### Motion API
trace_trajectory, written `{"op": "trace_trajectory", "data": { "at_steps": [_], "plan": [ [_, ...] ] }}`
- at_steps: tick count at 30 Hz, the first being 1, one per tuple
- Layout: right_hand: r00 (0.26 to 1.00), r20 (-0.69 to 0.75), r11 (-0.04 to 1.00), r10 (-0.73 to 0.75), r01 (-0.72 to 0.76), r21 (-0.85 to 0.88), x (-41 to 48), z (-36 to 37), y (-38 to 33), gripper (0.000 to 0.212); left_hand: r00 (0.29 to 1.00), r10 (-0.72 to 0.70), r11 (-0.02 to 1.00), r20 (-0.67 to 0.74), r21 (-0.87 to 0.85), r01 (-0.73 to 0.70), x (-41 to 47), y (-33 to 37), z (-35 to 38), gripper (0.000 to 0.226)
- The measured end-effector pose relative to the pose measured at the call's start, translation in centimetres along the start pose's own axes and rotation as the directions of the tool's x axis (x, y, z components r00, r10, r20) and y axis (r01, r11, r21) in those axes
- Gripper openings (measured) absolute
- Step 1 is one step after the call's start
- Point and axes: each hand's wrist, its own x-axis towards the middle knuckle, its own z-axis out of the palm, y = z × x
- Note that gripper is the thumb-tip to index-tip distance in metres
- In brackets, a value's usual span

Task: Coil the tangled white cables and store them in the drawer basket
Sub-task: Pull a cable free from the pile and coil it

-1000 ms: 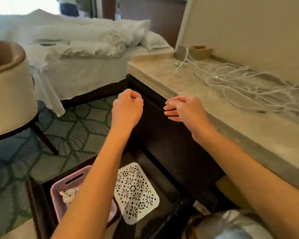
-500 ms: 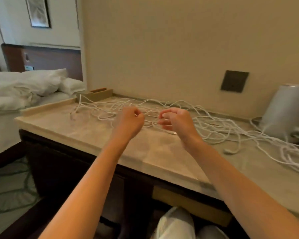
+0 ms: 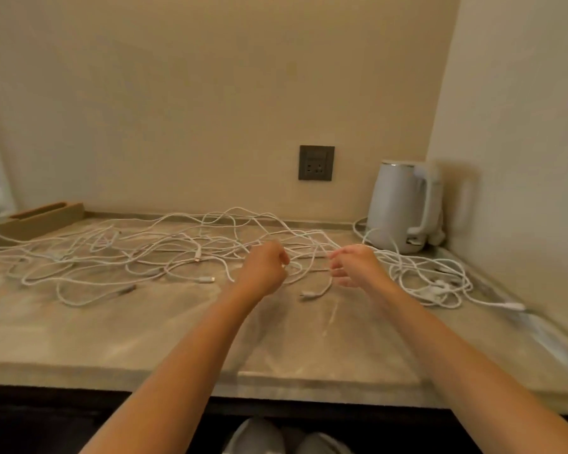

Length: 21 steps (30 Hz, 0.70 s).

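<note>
Cables (image 3: 164,253) sprawl across the stone countertop (image 3: 138,339) beside a kettle (image 3: 397,208); left hand (image 3: 263,270) and right hand (image 3: 356,267) hover curled, grip unclear.

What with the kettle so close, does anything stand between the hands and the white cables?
Nothing visible does. The left hand and right hand are right at the white cables on the counter; the kettle stands aside, back right. Grip unclear.

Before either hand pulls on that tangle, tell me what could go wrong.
1. The white cables cross each other many times; tugging one strand may tighten knots.
2. Strands run beside the kettle, so a hard pull could drag or tip it.
3. Loose plug ends might snag in other loops.
</note>
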Motion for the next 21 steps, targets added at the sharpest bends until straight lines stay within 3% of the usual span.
{"op": "trace_trajectory", "data": {
  "at_steps": [2,4,7,12,14,16,17,21],
  "plan": [
    [1.000,-0.007,0.998,0.020,-0.020,-0.055,1.4,-0.2,1.0,0.022,0.998,0.005,0.998,0.062,0.060,-0.009,0.8,-0.1,1.1,0.028],
    [0.999,-0.036,0.966,0.005,-0.014,-0.260,2.8,-0.2,1.9,0.012,0.996,0.010,0.998,0.093,0.057,-0.016,1.3,-0.1,1.9,0.024],
    [0.999,-0.053,0.772,-0.004,-0.031,-0.635,3.7,-0.2,2.4,0.028,0.999,0.020,1.000,0.037,-0.007,-0.020,1.9,0.3,2.8,0.022],
    [1.000,0.001,0.696,-0.019,0.014,-0.718,4.9,0.5,2.0,0.026,0.991,-0.064,0.995,-0.116,-0.085,0.055,4.3,0.2,3.5,0.013],
    [0.999,-0.010,0.704,-0.045,0.024,-0.710,5.4,0.5,1.9,0.018,0.992,-0.047,0.997,-0.115,-0.063,0.040,5.3,0.3,3.8,0.015],
    [0.992,-0.052,0.774,-0.117,0.059,-0.631,5.8,0.4,1.8,0.005,0.991,0.018,0.999,-0.131,-0.048,-0.024,6.0,0.3,4.0,0.028],
    [0.983,-0.081,0.819,-0.163,0.089,-0.566,6.2,0.4,1.8,0.008,0.987,0.068,0.996,-0.142,-0.054,-0.076,6.3,0.3,4.1,0.036],
    [0.972,-0.049,0.971,-0.232,0.228,-0.064,7.9,-0.4,0.8,0.030,0.964,0.219,0.976,-0.151,0.045,-0.215,7.9,1.2,3.9,0.053]
  ]
}}
